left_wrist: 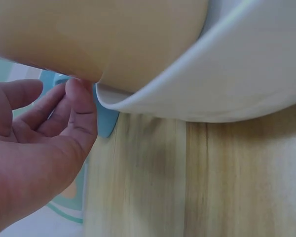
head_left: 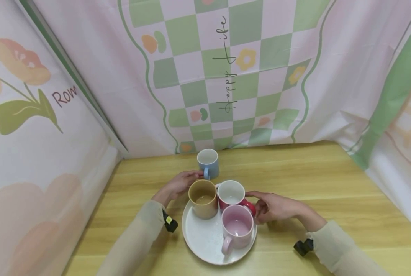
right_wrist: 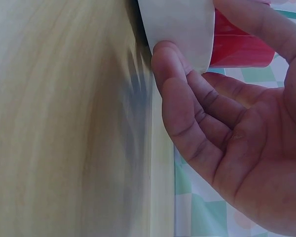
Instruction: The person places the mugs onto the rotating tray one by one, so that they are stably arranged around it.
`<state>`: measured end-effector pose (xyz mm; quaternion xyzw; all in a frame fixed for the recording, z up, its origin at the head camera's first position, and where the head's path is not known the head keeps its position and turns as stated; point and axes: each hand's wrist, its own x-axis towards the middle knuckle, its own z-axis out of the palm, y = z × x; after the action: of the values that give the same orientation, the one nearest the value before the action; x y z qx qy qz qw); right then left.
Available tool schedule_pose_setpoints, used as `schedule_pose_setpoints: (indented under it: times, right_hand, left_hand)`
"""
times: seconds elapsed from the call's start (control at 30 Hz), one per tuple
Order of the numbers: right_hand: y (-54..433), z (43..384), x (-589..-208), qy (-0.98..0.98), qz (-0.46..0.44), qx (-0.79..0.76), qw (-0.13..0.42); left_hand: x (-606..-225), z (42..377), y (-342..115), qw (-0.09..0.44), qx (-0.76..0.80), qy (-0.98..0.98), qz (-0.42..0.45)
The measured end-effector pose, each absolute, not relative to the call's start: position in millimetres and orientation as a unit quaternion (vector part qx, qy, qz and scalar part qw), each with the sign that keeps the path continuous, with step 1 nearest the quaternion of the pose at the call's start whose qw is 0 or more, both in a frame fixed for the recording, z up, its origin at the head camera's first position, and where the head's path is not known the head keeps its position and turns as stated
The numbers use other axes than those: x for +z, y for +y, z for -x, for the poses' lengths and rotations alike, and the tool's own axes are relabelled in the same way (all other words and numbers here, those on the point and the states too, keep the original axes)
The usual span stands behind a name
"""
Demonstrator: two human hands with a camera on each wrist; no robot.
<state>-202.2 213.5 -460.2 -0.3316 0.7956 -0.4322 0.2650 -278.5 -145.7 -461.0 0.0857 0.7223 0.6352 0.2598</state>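
Note:
A round white tray (head_left: 205,241) with a raised rim carries a tan mug (head_left: 203,203), a red mug (head_left: 225,205) with a white inside, and a pink mug (head_left: 238,230). Behind it stands a blue mug (head_left: 213,168). My left hand (head_left: 181,184) reaches past the tan mug, fingertips close by the blue mug's handle. In the left wrist view its fingers curve loosely beside the tray's rim, thumb apart. My right hand (head_left: 274,207) is at the tray's right side. Its fingertips (right_wrist: 170,61) lie against the tray wall, while another finger extends beside the red mug.
The wooden table (head_left: 329,184) is bounded at the back by a checked cloth (head_left: 212,88). On the left hangs a flower-printed cloth (head_left: 29,153), and more printed cloth (head_left: 398,126) closes off the right.

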Motion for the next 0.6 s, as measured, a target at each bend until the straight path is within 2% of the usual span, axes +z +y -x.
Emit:
schedule_pose_setpoints:
  times: [0.37,0.6]
  right_hand:
    - [214.6,201.3,-459.4,0.799,0.334,-0.426,0.260]
    - [214.5,201.0,-458.8,0.798,0.336,-0.427,0.261]
  left_hand:
    - [-460.5,282.1,-141.5,0.275,0.637,0.716,-0.081]
    - [-462.6,284.7,-139.8,0.261,0.640,0.719,-0.064]
